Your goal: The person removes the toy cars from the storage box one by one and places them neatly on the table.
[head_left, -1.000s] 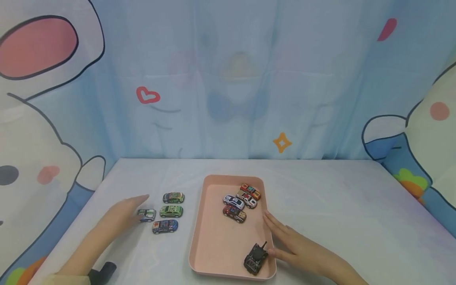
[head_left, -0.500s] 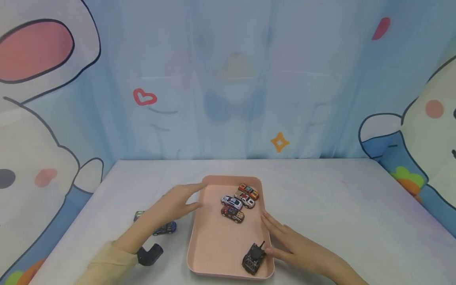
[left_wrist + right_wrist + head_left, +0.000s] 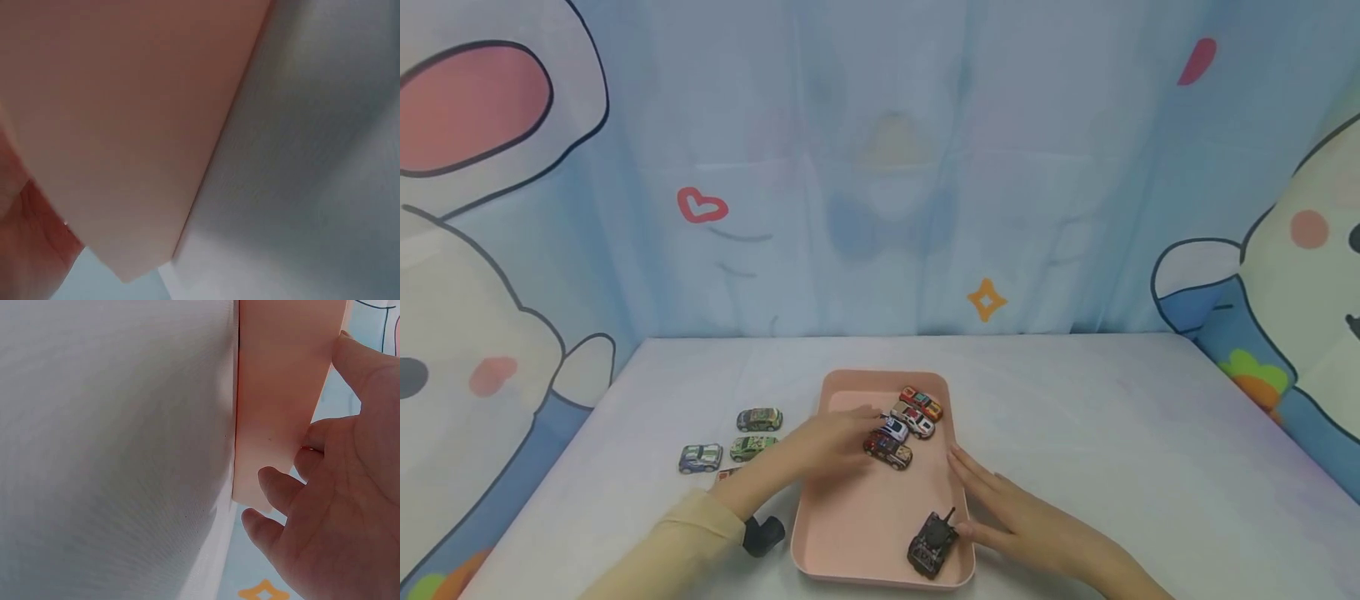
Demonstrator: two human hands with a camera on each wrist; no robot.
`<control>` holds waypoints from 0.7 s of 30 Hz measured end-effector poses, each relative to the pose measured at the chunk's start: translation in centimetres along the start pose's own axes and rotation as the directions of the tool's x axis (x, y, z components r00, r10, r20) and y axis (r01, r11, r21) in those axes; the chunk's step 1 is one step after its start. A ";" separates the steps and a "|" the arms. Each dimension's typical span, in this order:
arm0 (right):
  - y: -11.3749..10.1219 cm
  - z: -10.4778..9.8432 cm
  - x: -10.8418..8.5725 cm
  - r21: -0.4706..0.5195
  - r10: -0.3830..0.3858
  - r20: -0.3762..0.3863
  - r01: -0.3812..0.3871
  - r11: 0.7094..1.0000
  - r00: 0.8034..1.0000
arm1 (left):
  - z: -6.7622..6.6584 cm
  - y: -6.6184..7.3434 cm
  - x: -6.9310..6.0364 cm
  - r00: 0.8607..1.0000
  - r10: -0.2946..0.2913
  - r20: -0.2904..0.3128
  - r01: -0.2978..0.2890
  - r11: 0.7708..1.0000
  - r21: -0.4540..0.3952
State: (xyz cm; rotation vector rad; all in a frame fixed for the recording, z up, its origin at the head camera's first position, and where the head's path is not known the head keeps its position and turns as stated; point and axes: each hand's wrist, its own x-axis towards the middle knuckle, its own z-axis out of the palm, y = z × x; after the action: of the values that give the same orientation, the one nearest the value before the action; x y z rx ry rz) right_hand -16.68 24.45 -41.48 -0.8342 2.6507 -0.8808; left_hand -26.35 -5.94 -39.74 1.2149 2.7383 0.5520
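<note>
My left hand (image 3: 831,442) reaches over the left rim of a pink tray (image 3: 857,533), fingers extended at a white-and-blue toy car (image 3: 895,428), partly covering it. Whether they touch it I cannot tell. Close by in the tray are a dark red toy car (image 3: 887,451), a white-and-red toy car (image 3: 913,419) and an orange-red toy car (image 3: 921,402). A black toy tank (image 3: 932,543) sits in the tray's front right corner. My right hand (image 3: 1022,521) rests against the tray's right side, fingers straight; the right wrist view shows its fingertips along the wall.
Left of the tray on the white table (image 3: 1075,400) lie a dark green toy car (image 3: 759,419), a bright green one (image 3: 751,447) and a silver-green one (image 3: 701,457). My left forearm mostly hides a blue toy car. A printed blue curtain (image 3: 880,275) hangs behind.
My left hand has moved right, from beside the silver-green toy car, across the tray's left rim to the cars inside. My right hand stays at the tray's right side.
</note>
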 end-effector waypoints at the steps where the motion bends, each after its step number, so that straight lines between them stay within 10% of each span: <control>1: 0.0 0.0 0.0 -0.001 -0.004 -0.003 0.004 1.000 1.000 | 0.2 0.1 0.1 1.000 0.001 0.008 -0.001 1.000 0.011; 21: 2.8 1.3 0.3 -0.017 -0.034 -0.049 0.033 0.999 0.998 | 1.8 1.5 0.5 0.991 0.106 -0.084 -0.093 0.984 0.151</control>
State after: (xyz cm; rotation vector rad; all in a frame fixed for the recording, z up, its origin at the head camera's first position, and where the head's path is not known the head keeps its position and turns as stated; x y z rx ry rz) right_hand -17.69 25.49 -44.16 -0.8738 2.6965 -0.9008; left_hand -25.25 -4.16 -40.81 1.4000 2.8508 0.4323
